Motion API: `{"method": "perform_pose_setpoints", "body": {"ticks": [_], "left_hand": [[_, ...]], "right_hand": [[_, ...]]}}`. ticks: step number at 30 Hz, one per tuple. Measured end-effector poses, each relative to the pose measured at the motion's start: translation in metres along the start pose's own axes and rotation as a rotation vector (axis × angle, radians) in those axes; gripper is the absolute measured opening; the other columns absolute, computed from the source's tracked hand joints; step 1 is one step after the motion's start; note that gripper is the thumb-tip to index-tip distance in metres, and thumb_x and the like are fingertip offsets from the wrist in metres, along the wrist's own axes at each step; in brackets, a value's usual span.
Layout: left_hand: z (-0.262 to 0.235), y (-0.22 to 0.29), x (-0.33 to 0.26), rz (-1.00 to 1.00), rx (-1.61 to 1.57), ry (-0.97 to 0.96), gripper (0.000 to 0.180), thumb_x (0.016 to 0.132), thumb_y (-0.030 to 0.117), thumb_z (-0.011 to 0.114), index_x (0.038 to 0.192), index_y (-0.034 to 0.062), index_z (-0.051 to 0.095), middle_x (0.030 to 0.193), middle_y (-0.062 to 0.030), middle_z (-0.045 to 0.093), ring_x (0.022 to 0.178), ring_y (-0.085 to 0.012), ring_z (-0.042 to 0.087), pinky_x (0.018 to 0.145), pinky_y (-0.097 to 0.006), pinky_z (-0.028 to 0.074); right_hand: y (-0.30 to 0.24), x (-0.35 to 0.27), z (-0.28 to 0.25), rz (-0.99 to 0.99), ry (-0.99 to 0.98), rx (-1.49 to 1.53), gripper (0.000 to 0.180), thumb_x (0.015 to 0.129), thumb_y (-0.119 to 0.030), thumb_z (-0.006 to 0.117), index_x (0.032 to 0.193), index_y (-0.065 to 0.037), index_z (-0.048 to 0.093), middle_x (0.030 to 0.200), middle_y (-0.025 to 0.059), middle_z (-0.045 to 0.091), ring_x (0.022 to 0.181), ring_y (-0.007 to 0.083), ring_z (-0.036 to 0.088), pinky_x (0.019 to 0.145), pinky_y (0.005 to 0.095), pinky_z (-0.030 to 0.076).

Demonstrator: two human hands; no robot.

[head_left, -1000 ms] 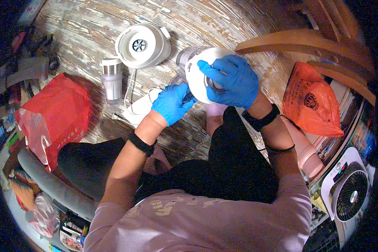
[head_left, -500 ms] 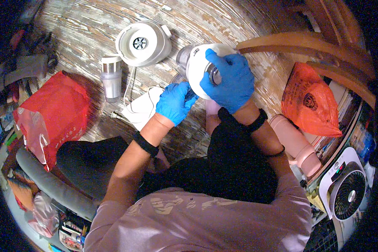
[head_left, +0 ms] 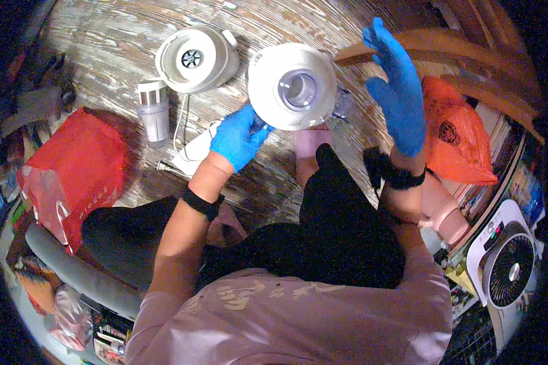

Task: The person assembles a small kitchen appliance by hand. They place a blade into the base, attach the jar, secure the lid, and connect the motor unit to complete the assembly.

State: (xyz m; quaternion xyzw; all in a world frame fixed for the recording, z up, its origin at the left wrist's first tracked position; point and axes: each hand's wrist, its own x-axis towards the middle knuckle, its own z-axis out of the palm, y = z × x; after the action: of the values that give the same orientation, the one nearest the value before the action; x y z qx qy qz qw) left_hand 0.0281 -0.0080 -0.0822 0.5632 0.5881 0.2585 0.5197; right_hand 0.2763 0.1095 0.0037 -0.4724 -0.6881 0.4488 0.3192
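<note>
My left hand [head_left: 237, 139], in a blue glove, is closed round the handle of a blender jug, at the jug's near left side. The jug's round white lid [head_left: 263, 82] faces up toward me, with a clear cap [head_left: 299, 90] in its middle. A bit of the jug's clear wall [head_left: 342, 103] shows past the lid's right edge; the lid hides the rest. Off to the right, my gloved right hand [head_left: 400, 94] is raised, holding nothing, its fingers stretched out. The white blender base [head_left: 219, 70] stands on the floor left of the jug, its dark drive coupling uppermost.
A small clear cup with a white and metallic top [head_left: 154, 115] stands beside the base. A white cord runs toward a white item [head_left: 192, 159]. Red bag [head_left: 79, 167] at left; orange bag [head_left: 460, 134], pink bottle [head_left: 444, 213], fan [head_left: 508, 271] and curved wooden legs [head_left: 408, 45] at right.
My right hand has let go of the lid and moved away to the right, opening. The jug's lid has turned up toward me, and my left hand has shifted slightly left with the handle.
</note>
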Motion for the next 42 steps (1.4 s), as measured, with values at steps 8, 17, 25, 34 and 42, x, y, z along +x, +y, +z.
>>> {"method": "perform_pose_setpoints", "body": {"ticks": [8, 17, 25, 34, 42], "left_hand": [[-0.009, -0.018, 0.004, -0.207, -0.237, -0.037, 0.028, 0.088, 0.005, 0.064, 0.116, 0.0032, 0.057, 0.080, -0.0036, 0.065, 0.063, -0.0089, 0.059, 0.059, -0.025, 0.050], [-0.019, -0.019, 0.010, -0.199, -0.285, -0.049, 0.023, 0.090, 0.010, 0.064, 0.110, 0.0007, 0.056, 0.078, -0.0047, 0.064, 0.062, -0.0103, 0.059, 0.057, -0.026, 0.050], [-0.027, -0.016, 0.015, -0.237, -0.265, -0.083, 0.027, 0.090, 0.012, 0.064, 0.112, 0.0001, 0.055, 0.078, -0.0058, 0.064, 0.063, -0.0112, 0.060, 0.058, -0.027, 0.051], [-0.025, -0.012, 0.012, -0.200, -0.042, -0.103, 0.038, 0.085, 0.019, 0.067, 0.119, 0.0052, 0.055, 0.088, -0.0142, 0.068, 0.067, -0.0245, 0.064, 0.066, -0.036, 0.052], [-0.022, -0.013, 0.008, -0.111, 0.066, -0.078, 0.040, 0.083, 0.019, 0.067, 0.119, 0.0065, 0.055, 0.102, -0.0218, 0.066, 0.095, -0.0388, 0.064, 0.080, -0.042, 0.052]], "right_hand": [[0.040, 0.064, 0.039, -0.540, -0.533, -0.064, 0.096, 0.060, -0.048, 0.079, 0.138, -0.003, 0.045, 0.137, 0.0218, 0.048, 0.130, 0.0365, 0.044, 0.109, 0.0437, 0.034], [0.048, 0.092, 0.074, -0.443, -0.801, -0.181, 0.104, 0.043, -0.039, 0.086, 0.134, -0.006, 0.049, 0.132, 0.0193, 0.052, 0.123, 0.0359, 0.050, 0.104, 0.0443, 0.040], [0.021, 0.062, 0.070, -0.385, -0.607, -0.565, 0.129, 0.042, -0.030, 0.089, 0.151, -0.018, 0.021, 0.146, 0.0160, 0.039, 0.133, 0.0379, 0.039, 0.106, 0.0536, 0.033], [0.009, 0.037, 0.074, -0.391, -0.450, -0.749, 0.125, 0.046, -0.036, 0.085, 0.152, -0.024, 0.021, 0.142, 0.0208, 0.039, 0.129, 0.0444, 0.039, 0.098, 0.0576, 0.037], [0.007, 0.017, 0.081, -0.357, -0.303, -0.659, 0.109, 0.047, -0.041, 0.081, 0.145, -0.020, 0.038, 0.140, 0.0197, 0.038, 0.127, 0.0420, 0.036, 0.103, 0.0530, 0.032]]}}
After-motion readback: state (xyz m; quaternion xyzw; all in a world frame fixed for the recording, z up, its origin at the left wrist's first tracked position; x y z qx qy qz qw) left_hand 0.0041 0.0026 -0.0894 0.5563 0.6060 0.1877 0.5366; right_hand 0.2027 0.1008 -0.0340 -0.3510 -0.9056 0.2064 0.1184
